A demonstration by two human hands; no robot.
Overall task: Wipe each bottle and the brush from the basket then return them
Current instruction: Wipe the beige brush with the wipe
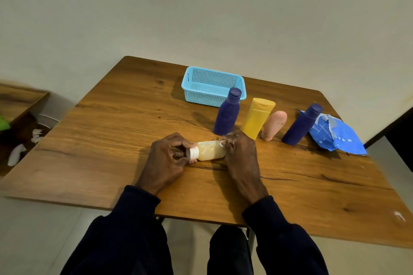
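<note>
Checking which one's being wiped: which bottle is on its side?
The white-capped pale bottle: the left hand and right hand hold it sideways. The two purple bottles, the yellow bottle and the pink bottle stand upright.

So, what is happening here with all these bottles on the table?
A person holds a small pale bottle sideways: the left hand grips its capped end, the right hand its base. Two dark blue bottles, a yellow bottle and a pink tube stand on the table outside the blue basket, not yet returned.
</note>
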